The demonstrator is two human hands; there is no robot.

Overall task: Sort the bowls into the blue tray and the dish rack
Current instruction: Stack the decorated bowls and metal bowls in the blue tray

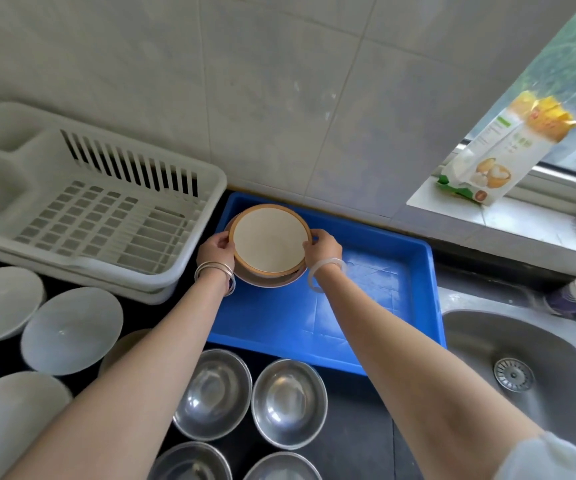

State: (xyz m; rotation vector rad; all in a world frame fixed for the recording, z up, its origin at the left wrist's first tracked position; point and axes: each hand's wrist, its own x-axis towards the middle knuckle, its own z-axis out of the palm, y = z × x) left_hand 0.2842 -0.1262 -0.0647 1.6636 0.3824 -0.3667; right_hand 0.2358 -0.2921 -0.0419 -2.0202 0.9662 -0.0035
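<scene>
We see a dark counter (359, 441) carrying white dish rack (99, 209), blue tray (376, 299), steel bowls (288, 403), white bowls (72, 329).

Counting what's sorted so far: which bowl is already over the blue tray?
The tan-rimmed bowl, gripped by both hands at the blue tray's far-left corner; the steel and white bowls sit on the counter.

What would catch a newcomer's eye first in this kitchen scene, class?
First, the bright blue tray against the tiled wall, where both hands, left hand and right hand, hold a tan-rimmed bowl at its far left corner. Next, the empty white dish rack to its left, and shiny steel bowls on the dark counter nearest the camera.
</scene>
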